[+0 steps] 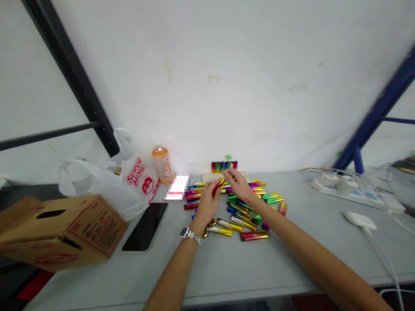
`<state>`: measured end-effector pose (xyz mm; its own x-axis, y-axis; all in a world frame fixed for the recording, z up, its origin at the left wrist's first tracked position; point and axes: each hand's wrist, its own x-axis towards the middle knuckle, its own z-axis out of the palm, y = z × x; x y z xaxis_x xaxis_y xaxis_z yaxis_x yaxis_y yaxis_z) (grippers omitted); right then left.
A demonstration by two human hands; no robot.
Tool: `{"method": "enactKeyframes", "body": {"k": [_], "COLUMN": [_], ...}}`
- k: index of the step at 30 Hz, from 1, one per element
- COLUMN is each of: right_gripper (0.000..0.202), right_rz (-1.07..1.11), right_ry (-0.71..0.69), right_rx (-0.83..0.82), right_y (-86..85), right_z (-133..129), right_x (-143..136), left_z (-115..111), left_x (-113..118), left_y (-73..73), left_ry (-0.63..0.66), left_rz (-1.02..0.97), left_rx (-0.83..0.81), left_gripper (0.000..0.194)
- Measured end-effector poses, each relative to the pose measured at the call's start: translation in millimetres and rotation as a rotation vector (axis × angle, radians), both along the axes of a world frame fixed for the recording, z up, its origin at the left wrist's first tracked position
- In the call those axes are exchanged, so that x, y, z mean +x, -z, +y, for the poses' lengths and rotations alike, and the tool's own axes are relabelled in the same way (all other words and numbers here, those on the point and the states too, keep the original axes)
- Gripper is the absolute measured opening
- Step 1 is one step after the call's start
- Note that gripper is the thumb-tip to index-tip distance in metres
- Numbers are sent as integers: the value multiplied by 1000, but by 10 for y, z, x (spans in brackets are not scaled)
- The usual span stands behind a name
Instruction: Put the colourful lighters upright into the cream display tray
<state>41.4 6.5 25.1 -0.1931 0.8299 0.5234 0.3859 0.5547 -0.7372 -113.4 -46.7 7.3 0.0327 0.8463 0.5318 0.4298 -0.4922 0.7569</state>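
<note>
A red and gold metallic lighter (218,185) is gripped in my left hand (209,203), tilted up to the right. My right hand (238,183) is at the lighter's upper end, its fingers bent together; what they pinch, if anything, is too small to make out. Beneath and around both hands lies a loose pile of shiny lighters (238,211) in gold, green, blue, red and purple. Behind the hands, a short row of lighters (224,166) stands upright at a cream-coloured tray (210,177), which my hands partly cover.
Left of the pile are an orange drink bottle (162,164), a blurred white item (177,188), a black phone (145,226), a white plastic bag (129,190) and a cardboard box (87,229). A power strip (356,192) and a white charger (360,220) with cables lie right.
</note>
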Motion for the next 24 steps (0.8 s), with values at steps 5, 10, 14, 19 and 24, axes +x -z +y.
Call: {"method": "enactKeyframes", "body": {"k": [5, 10, 14, 19, 24], "right_gripper": [27, 33, 50, 61, 55], "right_rz": [31, 82, 445, 674, 594], "right_ry": [-87, -112, -250, -300, -222], "right_rx": [3, -118, -334, -463, -455], "right_y": [58, 148, 171, 163, 133], "right_z": [-365, -420, -404, -439, -578], "right_x": [110, 123, 17, -146, -145], "left_z": [8, 15, -24, -103, -159], "left_x": [92, 211, 256, 285, 260], "left_y": [28, 29, -2, -52, -97], "left_ry": [73, 31, 6, -138, -69], "left_rz": [-172, -463, -350, -143, -83], "left_rx": [-58, -96, -63, 35, 88], "left_gripper": [26, 34, 27, 17, 18]}}
